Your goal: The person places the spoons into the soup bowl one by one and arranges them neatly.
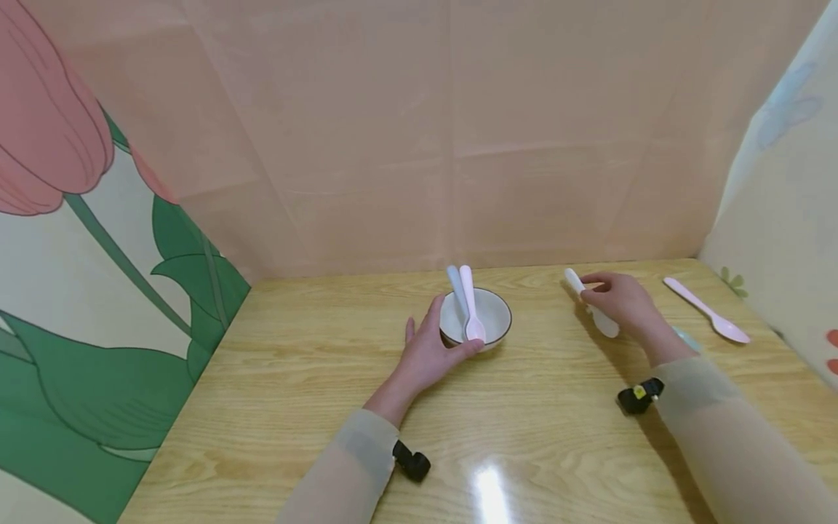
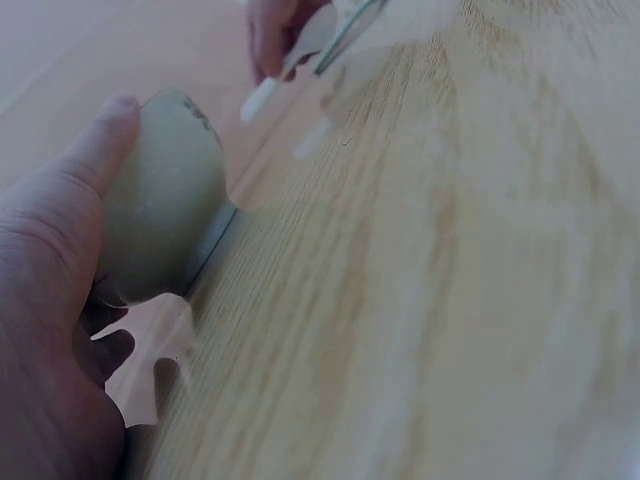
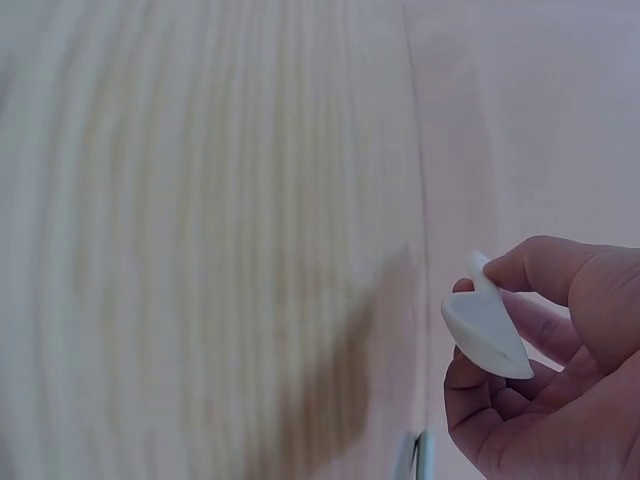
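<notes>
My left hand (image 1: 428,356) grips the near left side of a white bowl (image 1: 495,314) with a dark rim, thumb by the rim. Inside the bowl lean a blue spoon (image 1: 456,282) and a pink spoon (image 1: 468,287), handles pointing away. In the left wrist view the bowl's pale outer wall (image 2: 165,200) shows beside the thumb. Over to the right, my right hand (image 1: 622,302) pinches a white spoon (image 1: 573,281) by its handle, bowl end toward me. The right wrist view shows this white spoon (image 3: 488,335) between thumb and fingers, apart from the tabletop.
A second pink spoon (image 1: 703,309) lies on the wooden table (image 1: 314,378) at the far right. Beside my right forearm lies a teal spoon (image 1: 686,339), mostly hidden. A plain pinkish sheet (image 1: 366,145) hangs behind the table; patterned sheets flank both sides.
</notes>
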`<state>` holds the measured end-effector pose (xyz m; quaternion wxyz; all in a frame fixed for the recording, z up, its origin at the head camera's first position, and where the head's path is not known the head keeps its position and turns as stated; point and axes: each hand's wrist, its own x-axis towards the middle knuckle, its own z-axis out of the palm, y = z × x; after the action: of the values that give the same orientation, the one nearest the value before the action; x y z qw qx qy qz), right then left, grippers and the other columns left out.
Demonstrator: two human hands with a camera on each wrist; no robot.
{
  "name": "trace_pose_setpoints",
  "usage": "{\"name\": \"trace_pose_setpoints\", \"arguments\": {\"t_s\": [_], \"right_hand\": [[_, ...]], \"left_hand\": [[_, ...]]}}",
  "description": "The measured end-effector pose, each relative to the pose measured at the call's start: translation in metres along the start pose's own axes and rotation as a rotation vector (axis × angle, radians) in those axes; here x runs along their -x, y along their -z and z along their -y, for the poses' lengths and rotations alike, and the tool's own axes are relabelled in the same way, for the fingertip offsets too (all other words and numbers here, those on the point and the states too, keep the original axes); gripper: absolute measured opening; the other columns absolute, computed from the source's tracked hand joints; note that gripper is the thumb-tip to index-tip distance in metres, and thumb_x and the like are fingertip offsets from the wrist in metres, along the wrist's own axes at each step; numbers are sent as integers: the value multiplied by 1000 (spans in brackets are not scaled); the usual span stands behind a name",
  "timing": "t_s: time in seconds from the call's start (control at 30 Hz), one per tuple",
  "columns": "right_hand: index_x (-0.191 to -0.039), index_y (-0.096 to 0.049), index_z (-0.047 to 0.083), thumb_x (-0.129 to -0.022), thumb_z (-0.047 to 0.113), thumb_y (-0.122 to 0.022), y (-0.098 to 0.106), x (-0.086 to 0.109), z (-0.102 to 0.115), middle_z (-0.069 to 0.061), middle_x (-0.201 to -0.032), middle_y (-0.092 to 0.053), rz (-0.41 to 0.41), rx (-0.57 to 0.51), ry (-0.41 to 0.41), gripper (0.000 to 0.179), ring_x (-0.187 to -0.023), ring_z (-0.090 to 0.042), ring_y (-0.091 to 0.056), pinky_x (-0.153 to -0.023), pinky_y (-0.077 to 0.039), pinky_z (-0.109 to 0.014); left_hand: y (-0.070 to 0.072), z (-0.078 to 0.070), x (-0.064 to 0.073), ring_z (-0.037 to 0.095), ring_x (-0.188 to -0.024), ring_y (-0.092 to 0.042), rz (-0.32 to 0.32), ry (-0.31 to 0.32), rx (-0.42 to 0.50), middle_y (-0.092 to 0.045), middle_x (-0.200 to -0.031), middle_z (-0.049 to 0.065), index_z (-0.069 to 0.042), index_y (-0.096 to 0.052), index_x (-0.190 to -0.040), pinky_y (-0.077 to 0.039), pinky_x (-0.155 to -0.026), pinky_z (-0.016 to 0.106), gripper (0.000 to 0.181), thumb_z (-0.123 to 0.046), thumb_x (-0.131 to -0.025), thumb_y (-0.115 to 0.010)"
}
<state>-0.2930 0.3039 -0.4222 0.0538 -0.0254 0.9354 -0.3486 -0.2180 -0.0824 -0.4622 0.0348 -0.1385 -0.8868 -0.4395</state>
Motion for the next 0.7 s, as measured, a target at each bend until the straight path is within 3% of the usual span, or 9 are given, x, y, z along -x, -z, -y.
{"name": "trace_pose_setpoints", "arguments": {"t_s": [0.1, 0.3, 0.53, 0.7], "right_hand": [[-158, -53, 0, -112, 34, -62, -1, 1, 7, -36, -144, -61, 1, -2, 1, 58, -121, -46, -64, -94, -57, -50], [-157, -55, -2, -113, 31, -62, -5, 3, 21, -33, -137, -66, -42, -33, 56, 55, -111, -38, -67, -80, -57, -33], [-159, -54, -1, -112, 26, -64, -12, 7, 42, -31, -129, -67, -80, -129, 94, 55, -96, -31, -67, -71, -57, -32], [-157, -55, -2, -112, 24, -66, -17, 7, 54, -26, -120, -72, -114, -195, 125, 53, -87, -18, -65, -67, -55, -28]], "left_hand": [[0, 0, 0, 23, -148, -55, -1, -2, 6, -60, -156, 1, -23, -28, -173, 5, -134, 59, 108, -66, -91, -84], [-1, 0, -1, 24, -148, -55, -4, -6, 13, -60, -155, 2, -24, -29, -172, 5, -134, 60, 105, -62, -92, -85], [0, -1, 0, 23, -149, -53, -3, 6, -10, -58, -158, 3, -23, -27, -173, 4, -134, 58, 110, -67, -91, -84], [0, -2, 0, 24, -149, -54, -4, 4, -15, -58, -158, 4, -22, -27, -173, 4, -134, 59, 109, -64, -91, -85]]}}
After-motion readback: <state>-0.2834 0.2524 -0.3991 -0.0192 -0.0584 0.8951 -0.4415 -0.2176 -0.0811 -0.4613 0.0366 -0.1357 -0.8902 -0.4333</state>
